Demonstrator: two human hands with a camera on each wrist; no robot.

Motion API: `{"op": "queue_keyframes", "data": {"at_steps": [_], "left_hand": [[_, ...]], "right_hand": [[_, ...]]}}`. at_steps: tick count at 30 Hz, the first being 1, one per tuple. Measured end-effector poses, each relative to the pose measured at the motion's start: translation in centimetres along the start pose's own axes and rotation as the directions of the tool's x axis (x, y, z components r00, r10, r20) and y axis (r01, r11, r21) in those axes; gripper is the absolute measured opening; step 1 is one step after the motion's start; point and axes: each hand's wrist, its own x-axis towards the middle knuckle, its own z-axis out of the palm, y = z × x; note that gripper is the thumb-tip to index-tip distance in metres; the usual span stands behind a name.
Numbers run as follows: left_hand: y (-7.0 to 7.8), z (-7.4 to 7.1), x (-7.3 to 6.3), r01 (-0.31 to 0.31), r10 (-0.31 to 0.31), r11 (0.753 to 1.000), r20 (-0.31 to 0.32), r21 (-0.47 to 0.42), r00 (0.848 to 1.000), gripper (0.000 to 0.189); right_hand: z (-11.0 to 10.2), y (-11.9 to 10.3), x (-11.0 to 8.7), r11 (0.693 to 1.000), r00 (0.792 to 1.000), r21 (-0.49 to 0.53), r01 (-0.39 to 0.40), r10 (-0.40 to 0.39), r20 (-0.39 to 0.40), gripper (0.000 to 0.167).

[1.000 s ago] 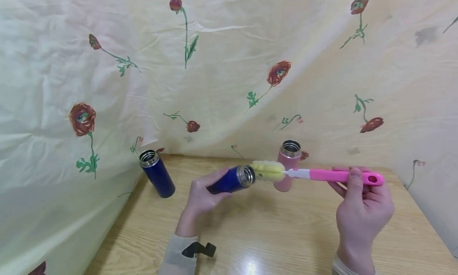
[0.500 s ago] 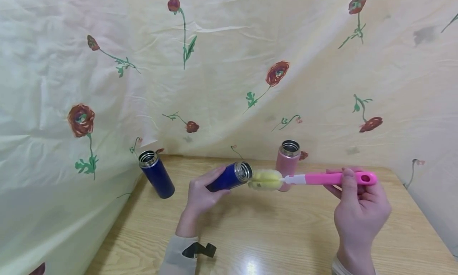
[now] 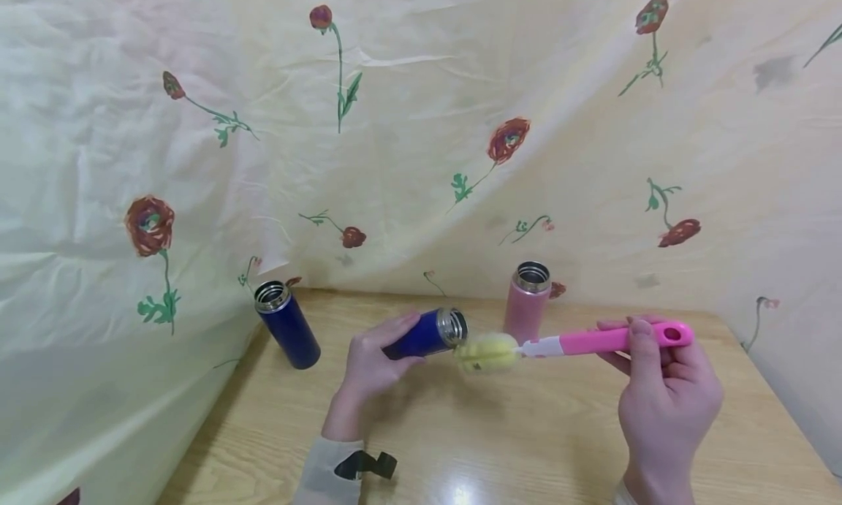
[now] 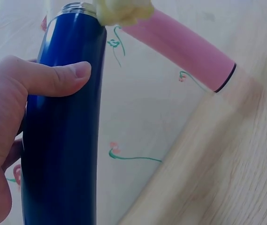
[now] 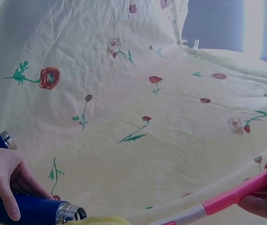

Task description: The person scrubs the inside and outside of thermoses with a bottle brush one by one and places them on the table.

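Note:
My left hand (image 3: 378,355) grips a dark blue thermos bottle (image 3: 424,335) around its body. Lidless and tilted, the bottle has its steel mouth facing right. In the left wrist view the thumb (image 4: 60,77) lies across the bottle's side. My right hand (image 3: 667,388) holds a bottle brush by its pink handle (image 3: 595,340), thumb on top. The brush's pale yellow sponge head (image 3: 487,353) is outside the bottle, at the lower edge of its mouth; whether they touch I cannot tell. In the right wrist view the sponge shows only in part at the bottom edge.
A second blue bottle (image 3: 289,329), lidless, stands at the left of the wooden table (image 3: 526,432). Behind the brush stands a pink bottle (image 3: 528,300), also lidless. A flower-patterned cloth (image 3: 395,139) hangs behind and at the left side.
The brush has shifted left and down, its sponge dropping from beside the bottle's mouth to its lower edge; the handle now slopes up to the right. The held bottle has moved only slightly.

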Motion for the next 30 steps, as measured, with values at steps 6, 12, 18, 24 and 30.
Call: {"op": "queue_keyframes", "data": {"at_steps": [6,12,18,24,30], "left_hand": [[-0.18,-0.02,0.04,-0.032,0.032,0.999,0.032,0.0,0.999,0.074],[-0.24,0.05,0.09,-0.057,0.057,0.998,0.054,0.006,0.997,0.074],[-0.2,0.13,0.13,-0.089,0.088,0.996,0.073,0.012,0.993,0.071],[-0.08,0.18,-0.1,-0.092,0.094,0.995,0.079,-0.026,0.992,0.071],[0.4,0.12,-0.08,-0.052,0.061,0.995,0.111,-0.081,0.992,0.072]], "right_hand": [[0.01,-0.26,0.08,0.999,1.0,0.029,-0.017,0.016,0.01,0.026],[-0.1,-0.41,0.03,0.995,1.0,0.102,-0.023,0.023,0.003,0.026],[-0.12,-0.77,0.04,0.989,0.998,0.142,-0.042,0.047,-0.029,0.032],[-0.12,-1.03,-0.08,0.991,0.996,0.129,-0.047,0.057,-0.071,0.035],[0.1,-0.87,-0.14,0.981,0.991,0.19,-0.039,0.061,-0.117,0.037]]}}
